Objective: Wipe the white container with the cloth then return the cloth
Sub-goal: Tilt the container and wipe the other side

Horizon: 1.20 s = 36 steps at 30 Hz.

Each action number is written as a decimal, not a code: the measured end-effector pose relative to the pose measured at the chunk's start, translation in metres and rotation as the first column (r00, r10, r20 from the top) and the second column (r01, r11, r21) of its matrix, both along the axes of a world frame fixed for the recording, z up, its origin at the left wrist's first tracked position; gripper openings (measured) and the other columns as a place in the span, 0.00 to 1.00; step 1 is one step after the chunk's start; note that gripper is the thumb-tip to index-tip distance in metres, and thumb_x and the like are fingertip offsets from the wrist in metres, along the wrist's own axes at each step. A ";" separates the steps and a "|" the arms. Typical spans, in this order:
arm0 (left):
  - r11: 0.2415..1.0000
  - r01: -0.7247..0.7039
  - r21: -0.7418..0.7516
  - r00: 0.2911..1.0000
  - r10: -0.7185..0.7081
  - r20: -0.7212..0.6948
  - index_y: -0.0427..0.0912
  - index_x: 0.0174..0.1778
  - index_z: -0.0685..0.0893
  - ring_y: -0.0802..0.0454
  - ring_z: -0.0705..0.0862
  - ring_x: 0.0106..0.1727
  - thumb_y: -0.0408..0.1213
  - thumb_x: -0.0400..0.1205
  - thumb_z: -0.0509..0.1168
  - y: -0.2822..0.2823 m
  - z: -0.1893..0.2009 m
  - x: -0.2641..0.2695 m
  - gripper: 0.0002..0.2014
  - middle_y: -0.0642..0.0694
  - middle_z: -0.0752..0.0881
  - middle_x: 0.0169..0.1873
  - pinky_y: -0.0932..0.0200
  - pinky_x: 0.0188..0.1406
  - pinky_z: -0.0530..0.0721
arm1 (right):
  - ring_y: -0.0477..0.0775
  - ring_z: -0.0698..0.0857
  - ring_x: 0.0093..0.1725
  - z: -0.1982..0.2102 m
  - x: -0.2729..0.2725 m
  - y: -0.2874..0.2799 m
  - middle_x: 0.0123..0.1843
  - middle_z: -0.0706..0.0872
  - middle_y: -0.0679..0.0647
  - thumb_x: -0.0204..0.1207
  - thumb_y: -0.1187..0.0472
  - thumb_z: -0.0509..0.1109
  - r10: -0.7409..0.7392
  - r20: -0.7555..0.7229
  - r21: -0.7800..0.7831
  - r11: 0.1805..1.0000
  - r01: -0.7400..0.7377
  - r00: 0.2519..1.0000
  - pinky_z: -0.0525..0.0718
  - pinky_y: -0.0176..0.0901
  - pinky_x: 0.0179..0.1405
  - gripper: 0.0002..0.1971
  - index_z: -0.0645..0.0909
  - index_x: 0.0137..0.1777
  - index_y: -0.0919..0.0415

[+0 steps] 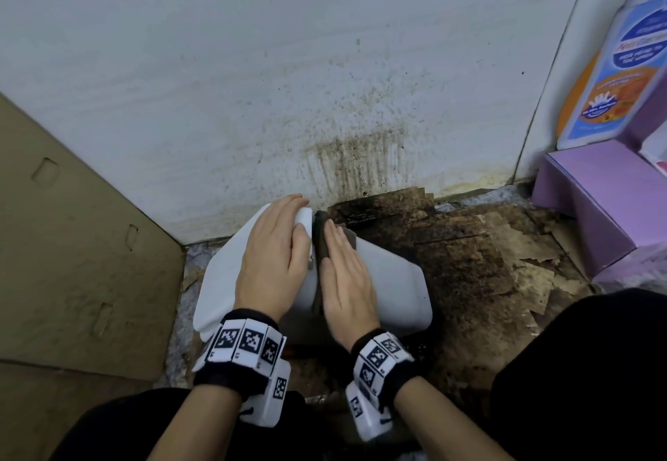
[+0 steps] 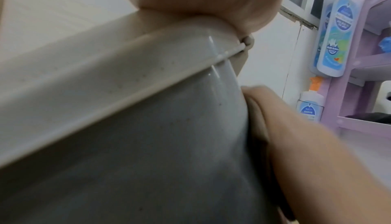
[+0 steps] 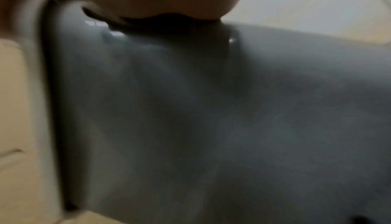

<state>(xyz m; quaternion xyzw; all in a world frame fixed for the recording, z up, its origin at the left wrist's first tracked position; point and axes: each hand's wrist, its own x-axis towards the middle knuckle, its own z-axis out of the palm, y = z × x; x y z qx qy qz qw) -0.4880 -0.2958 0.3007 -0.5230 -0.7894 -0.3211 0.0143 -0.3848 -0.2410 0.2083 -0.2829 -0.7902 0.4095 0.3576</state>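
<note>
1. A white rectangular plastic container (image 1: 393,280) lies tilted on its side on a stained, peeling brown floor (image 1: 480,258), right against a spattered white wall (image 1: 252,63).
2. The left hand (image 1: 270,266) rests on the container's lid end, its fingers (image 1: 288,204) lying straight and together over the far edge, with the thumb beside the lid's rim (the left wrist view shows the palm pressed flat on that rim).
3. The right hand (image 1: 344,276) presses a dark brown cloth (image 1: 321,240) flat against the container's side, fingers straight and close together on top of the cloth; a strip of cloth shows between the two hands.
4. In the right wrist view the cloth (image 3: 169,22) is a dark band squeezed between the palm and the grey-looking container wall (image 3: 211,110) (this view is blurred).
5. A brown cardboard sheet (image 1: 72,244) leans at the left.
6. At the right stands a lilac plastic shelf unit (image 1: 595,201) holding a white bottle with a blue and orange label (image 1: 620,63).
</note>
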 end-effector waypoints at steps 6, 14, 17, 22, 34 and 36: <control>1.000 -0.005 0.000 1.000 0.005 0.024 0.45 0.79 0.75 0.57 0.69 0.80 0.43 0.89 0.48 0.000 0.001 -0.003 0.24 0.50 0.76 0.78 0.58 0.82 0.64 | 0.37 0.56 0.86 -0.072 0.054 0.043 0.86 0.59 0.40 0.90 0.55 0.46 -0.095 0.108 -0.112 0.988 0.107 0.990 0.52 0.34 0.85 0.26 0.60 0.87 0.54; 1.000 -0.014 -0.010 1.000 0.014 0.000 0.44 0.79 0.75 0.57 0.69 0.79 0.43 0.88 0.47 0.002 0.001 0.000 0.24 0.49 0.76 0.78 0.61 0.81 0.63 | 0.46 0.56 0.87 -0.104 0.073 0.061 0.88 0.62 0.49 0.91 0.59 0.50 -0.261 0.243 -0.438 0.830 0.346 0.934 0.49 0.33 0.81 0.23 0.63 0.86 0.55; 1.000 -0.018 -0.008 1.000 0.018 -0.008 0.43 0.78 0.76 0.55 0.70 0.79 0.44 0.88 0.46 0.003 0.001 0.000 0.26 0.48 0.76 0.78 0.61 0.81 0.63 | 0.46 0.57 0.87 -0.078 0.052 0.046 0.88 0.63 0.49 0.89 0.54 0.50 -0.298 0.229 -0.392 0.843 0.368 0.927 0.49 0.38 0.85 0.25 0.64 0.86 0.55; 1.000 -0.011 -0.009 0.999 0.010 -0.035 0.40 0.78 0.76 0.52 0.72 0.79 0.46 0.87 0.45 0.006 0.000 0.005 0.27 0.46 0.77 0.77 0.52 0.82 0.67 | 0.35 0.52 0.86 -0.007 0.004 0.002 0.87 0.59 0.39 0.87 0.47 0.44 -0.129 0.014 -0.210 0.969 0.129 0.991 0.49 0.34 0.85 0.29 0.59 0.87 0.50; 1.000 -0.007 0.002 1.000 0.007 0.027 0.44 0.79 0.75 0.56 0.69 0.81 0.44 0.89 0.48 0.001 -0.002 -0.004 0.24 0.50 0.75 0.79 0.53 0.82 0.66 | 0.36 0.53 0.87 -0.084 0.060 0.052 0.87 0.56 0.38 0.89 0.52 0.45 -0.091 0.152 -0.229 0.965 0.125 0.984 0.53 0.45 0.87 0.26 0.57 0.87 0.49; 1.000 -0.002 0.000 1.000 0.002 0.026 0.45 0.79 0.75 0.56 0.69 0.81 0.44 0.89 0.48 0.002 0.000 -0.001 0.24 0.50 0.75 0.78 0.52 0.82 0.67 | 0.41 0.52 0.88 -0.100 0.073 0.062 0.88 0.57 0.42 0.91 0.54 0.47 -0.130 0.210 -0.347 0.917 0.198 0.969 0.49 0.45 0.88 0.25 0.58 0.87 0.49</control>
